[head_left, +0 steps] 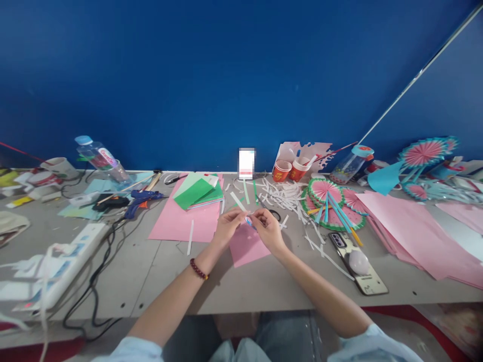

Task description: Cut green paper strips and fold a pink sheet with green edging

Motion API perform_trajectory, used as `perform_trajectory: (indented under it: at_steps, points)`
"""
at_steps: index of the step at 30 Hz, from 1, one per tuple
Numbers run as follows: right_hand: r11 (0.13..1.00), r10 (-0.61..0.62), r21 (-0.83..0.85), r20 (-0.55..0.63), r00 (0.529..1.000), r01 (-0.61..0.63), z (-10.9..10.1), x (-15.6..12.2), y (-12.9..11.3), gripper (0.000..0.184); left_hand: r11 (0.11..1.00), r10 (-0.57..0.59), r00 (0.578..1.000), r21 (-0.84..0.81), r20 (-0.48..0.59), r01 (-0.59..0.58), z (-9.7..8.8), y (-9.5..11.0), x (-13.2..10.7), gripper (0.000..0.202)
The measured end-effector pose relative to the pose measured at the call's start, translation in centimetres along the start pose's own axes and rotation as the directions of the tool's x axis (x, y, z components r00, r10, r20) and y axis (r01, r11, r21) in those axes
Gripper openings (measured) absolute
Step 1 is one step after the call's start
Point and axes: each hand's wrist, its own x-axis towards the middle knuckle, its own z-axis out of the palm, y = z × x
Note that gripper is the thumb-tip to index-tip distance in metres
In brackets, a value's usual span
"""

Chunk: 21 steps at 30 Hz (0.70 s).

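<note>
Bottle (92, 151): on its pink label (107, 157) I see white letters, but I cannot read them.
Red cups (280, 174): they carry yellow marks, too small for me to read.
White screen (246, 162): blurred, so I can read no word.

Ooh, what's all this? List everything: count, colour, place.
Power strip: one, white, left
Bottle: one, clear, blue cap, back left
Glue gun: one, blue, left
Green sheets: several, green, centre left
Pink sheets: several, pink, left, centre, right
Screen: one, white, back centre
Paper cups: two, red, back, centre right
Paper strips: many, white, centre right
Fans: several, pink and blue, right
Jar: one, clear, back right
Phone: one, pale, front right
Other clutter: uncounted, mixed, sides
Wall: one, blue, behind
Desk: one, grey, underneath
Small piece: one, blue and white, centre
Bracelet: one, dark red, left wrist
Sleeves: two, pale blue, bottom
Left hand, right hand: one each, bare, pinching the small piece
</note>
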Motion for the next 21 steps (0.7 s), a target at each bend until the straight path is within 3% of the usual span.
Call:
perform_trajectory:
  at_steps: [6, 11, 15, 21]
  points:
    - [1.000, -0.001, 0.007, 0.003, 1.000, 0.001, 0.22, -0.26, -0.03, 0.016, 0.989, 0.114, 0.994, 0.094, -0.006, -0.112, 0.07, 0.51, -0.16, 0.024]
    - [1.000, -0.013, -0.001, 0.008, 1.000, 0.013, 0.32, -0.37, -0.26, 0.016, 0.992, 0.102, 0.994, 0.078, -0.042, -0.098, 0.14, -0.06, -0.30, 0.028]
    - [1.000, -0.013, 0.017, 0.019, 1.000, 0.013, 0.25, -0.32, -0.15, 0.017, 0.996, 0.072, 0.997, 0.055, -0.005, -0.072, 0.17, -0.18, -0.43, 0.032]
    - [0.999, -0.013, 0.042, 0.011, 1.000, 0.013, 0.15, -0.34, -0.13, 0.016, 0.969, 0.198, 0.979, 0.140, 0.057, -0.204, 0.20, 0.39, -0.32, 0.022]
